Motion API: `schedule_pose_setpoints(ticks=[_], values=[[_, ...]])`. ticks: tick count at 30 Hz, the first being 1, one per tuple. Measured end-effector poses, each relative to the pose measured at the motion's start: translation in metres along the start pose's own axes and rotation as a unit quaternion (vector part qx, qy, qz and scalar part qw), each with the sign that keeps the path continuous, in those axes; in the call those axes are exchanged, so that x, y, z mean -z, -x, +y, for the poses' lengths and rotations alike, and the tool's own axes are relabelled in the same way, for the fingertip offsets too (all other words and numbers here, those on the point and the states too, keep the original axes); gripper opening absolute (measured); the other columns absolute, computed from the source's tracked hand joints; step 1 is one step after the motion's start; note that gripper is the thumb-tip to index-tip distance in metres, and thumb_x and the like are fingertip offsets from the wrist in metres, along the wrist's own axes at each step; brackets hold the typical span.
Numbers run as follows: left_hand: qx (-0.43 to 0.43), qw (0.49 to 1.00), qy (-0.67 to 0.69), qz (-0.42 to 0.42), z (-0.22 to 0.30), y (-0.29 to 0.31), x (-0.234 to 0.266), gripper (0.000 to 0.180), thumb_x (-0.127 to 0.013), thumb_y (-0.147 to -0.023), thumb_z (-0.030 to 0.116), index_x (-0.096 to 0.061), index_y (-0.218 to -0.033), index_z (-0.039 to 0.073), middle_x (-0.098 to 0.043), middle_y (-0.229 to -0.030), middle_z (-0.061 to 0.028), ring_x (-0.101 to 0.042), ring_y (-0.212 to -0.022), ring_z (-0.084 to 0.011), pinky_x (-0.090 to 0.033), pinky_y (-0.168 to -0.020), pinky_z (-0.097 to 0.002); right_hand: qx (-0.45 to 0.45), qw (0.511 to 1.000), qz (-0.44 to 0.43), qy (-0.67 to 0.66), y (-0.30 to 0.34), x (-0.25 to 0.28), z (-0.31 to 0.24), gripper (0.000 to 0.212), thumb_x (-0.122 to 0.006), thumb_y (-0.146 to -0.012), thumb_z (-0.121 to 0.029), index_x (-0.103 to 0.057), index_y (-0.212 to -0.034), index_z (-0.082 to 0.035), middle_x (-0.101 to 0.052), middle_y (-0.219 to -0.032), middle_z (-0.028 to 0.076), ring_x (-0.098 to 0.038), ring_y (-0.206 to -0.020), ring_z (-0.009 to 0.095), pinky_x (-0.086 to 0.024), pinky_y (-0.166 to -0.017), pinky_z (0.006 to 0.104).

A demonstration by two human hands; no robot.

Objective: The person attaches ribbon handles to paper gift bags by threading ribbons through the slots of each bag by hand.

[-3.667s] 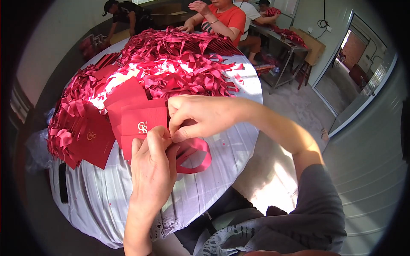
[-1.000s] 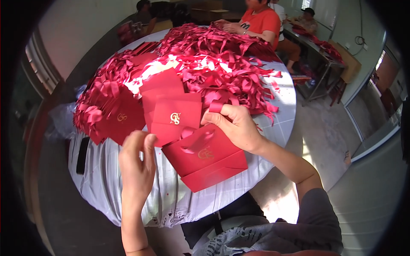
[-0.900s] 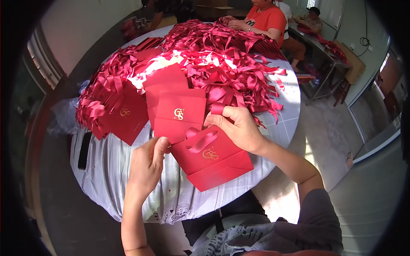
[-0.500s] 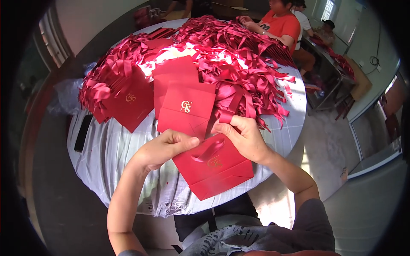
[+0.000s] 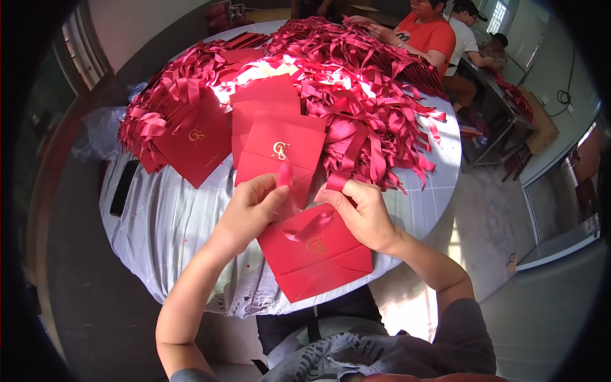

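A flat red paper bag [image 5: 324,280] with a gold emblem lies at the table's near edge, below my hands. A ribbon handle [image 5: 309,228] loops across its front. At the bag's upper left, my left hand [image 5: 248,210] is closed in a pinch, with a pink-red ribbon end [image 5: 286,174] sticking up from its fingertips. My right hand [image 5: 363,216] pinches another stretch of ribbon [image 5: 337,181], looped over its index finger at the upper right of the bag. Just beyond my hands, more flat red bags [image 5: 280,143] overlap in a stack.
A big heap of red bags with ribbon handles [image 5: 356,114] covers the far part of the round, white-covered table [image 5: 197,254]. At the left are a long black object [image 5: 125,188] and clear plastic [image 5: 98,134]. A person in an orange-red shirt [image 5: 429,32] sits at the far right.
My left hand has risen slightly, and a ribbon end now shows in its fingertips. My right hand keeps its pinch. The near bag has shifted slightly left.
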State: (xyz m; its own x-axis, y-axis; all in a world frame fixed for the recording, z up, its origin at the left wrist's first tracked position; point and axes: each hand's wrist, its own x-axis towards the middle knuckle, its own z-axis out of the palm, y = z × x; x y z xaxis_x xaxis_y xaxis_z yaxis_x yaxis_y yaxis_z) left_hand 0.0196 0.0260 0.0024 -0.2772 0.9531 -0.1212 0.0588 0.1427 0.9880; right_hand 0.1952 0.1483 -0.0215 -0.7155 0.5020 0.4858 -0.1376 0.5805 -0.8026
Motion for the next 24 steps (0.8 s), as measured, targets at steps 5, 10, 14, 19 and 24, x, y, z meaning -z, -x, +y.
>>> schedule_pose_setpoints(ticks=[5,10,14,19,24], values=[[0.110,0.960,0.229,-0.114,0.007,0.004,0.017,0.038,-0.050,-0.097,0.022,-0.050,-0.127,-0.001,-0.064,-0.110,-0.0129,-0.061,-0.099,-0.0173,-0.051,-0.088,-0.0316,-0.025,0.999,-0.007,-0.033,0.002,0.001,0.005,0.013,-0.058,-0.093,-0.007,-0.064,-0.091,0.004,-0.067,-0.080,0.008,-0.062,-0.075,0.011,-0.049,-0.068,0.0248],[0.067,0.936,0.300,-0.172,-0.007,0.006,0.022,0.046,-0.052,-0.092,0.005,-0.040,-0.136,-0.002,-0.058,-0.122,-0.0210,-0.061,-0.104,-0.0188,-0.047,-0.097,-0.0307,-0.020,0.999,-0.012,-0.038,0.002,-0.003,0.005,0.014,-0.059,-0.092,-0.008,-0.064,-0.094,0.005,-0.069,-0.083,0.013,-0.068,-0.078,0.019,-0.052,-0.068,0.0286],[0.036,0.924,0.321,-0.206,-0.018,0.004,0.024,0.053,-0.056,-0.088,-0.001,-0.038,-0.138,-0.003,-0.061,-0.117,-0.0186,-0.062,-0.105,-0.0185,-0.048,-0.095,-0.0281,-0.017,0.998,-0.012,-0.066,0.003,-0.006,0.004,0.013,-0.059,-0.092,-0.008,-0.065,-0.094,0.004,-0.069,-0.082,0.011,-0.066,-0.076,0.015,-0.051,-0.067,0.0277],[0.032,0.925,0.338,-0.169,-0.031,0.003,0.020,0.046,-0.061,-0.086,-0.001,-0.048,-0.130,-0.003,-0.066,-0.100,-0.0106,-0.065,-0.095,-0.0173,-0.052,-0.085,-0.0272,-0.033,0.998,-0.024,-0.052,0.003,-0.005,0.002,0.013,-0.058,-0.092,-0.006,-0.064,-0.093,0.004,-0.068,-0.082,0.010,-0.065,-0.077,0.014,-0.050,-0.069,0.0261],[0.061,0.977,0.205,0.010,-0.012,0.009,0.011,0.023,-0.073,-0.081,0.008,-0.060,-0.099,0.003,-0.065,-0.086,-0.0046,-0.064,-0.078,-0.0130,-0.054,-0.071,-0.0260,-0.037,0.999,-0.019,-0.026,0.004,-0.006,0.002,0.012,-0.059,-0.091,-0.006,-0.065,-0.092,0.005,-0.067,-0.078,0.008,-0.062,-0.073,0.011,-0.049,-0.068,0.0246]])
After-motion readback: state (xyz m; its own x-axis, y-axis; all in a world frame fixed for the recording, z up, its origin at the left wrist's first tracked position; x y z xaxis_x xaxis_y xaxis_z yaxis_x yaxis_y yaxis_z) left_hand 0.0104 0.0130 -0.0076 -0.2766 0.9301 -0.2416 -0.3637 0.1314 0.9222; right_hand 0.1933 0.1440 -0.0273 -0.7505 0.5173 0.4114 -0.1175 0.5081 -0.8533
